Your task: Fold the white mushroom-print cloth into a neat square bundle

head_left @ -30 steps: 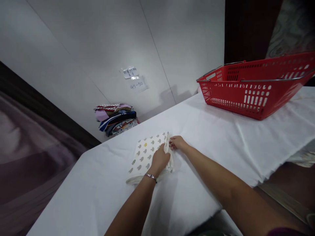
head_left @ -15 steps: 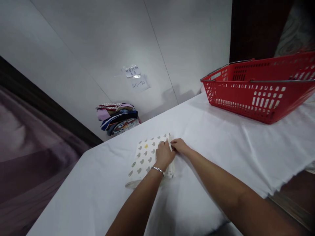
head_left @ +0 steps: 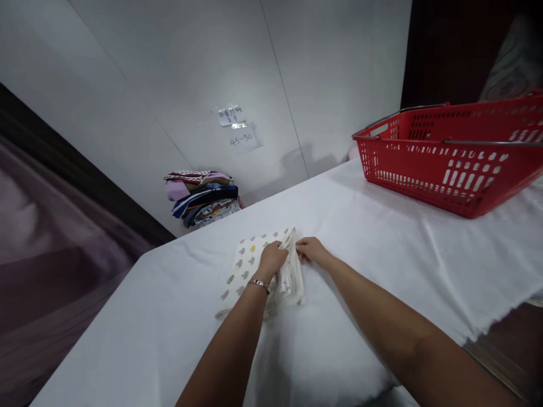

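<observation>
A folded white cloth (head_left: 246, 261) with grey, yellow and green prints lies on the white-covered table. My left hand (head_left: 272, 260) is closed on its upper layers near the right side, lifting them back so that several bunched white layers show underneath. My right hand (head_left: 311, 250) is at the cloth's right edge, fingers curled and pinched against the layers there; its fingertips are partly hidden. A silver bracelet (head_left: 258, 284) circles my left wrist.
A red plastic basket (head_left: 428, 169) with metal handles stands on the table (head_left: 360, 226) at the right. Folded clothes (head_left: 203, 198) are stacked beyond the far edge, by the wall. Paper notes (head_left: 245, 138) are taped on that wall. A draped pinkish cloth (head_left: 51, 271) hangs at the left.
My left hand has moved left from lying on the cloth and now pulls its upper layers back, exposing the layers at the right edge. My right hand stays beside that edge.
</observation>
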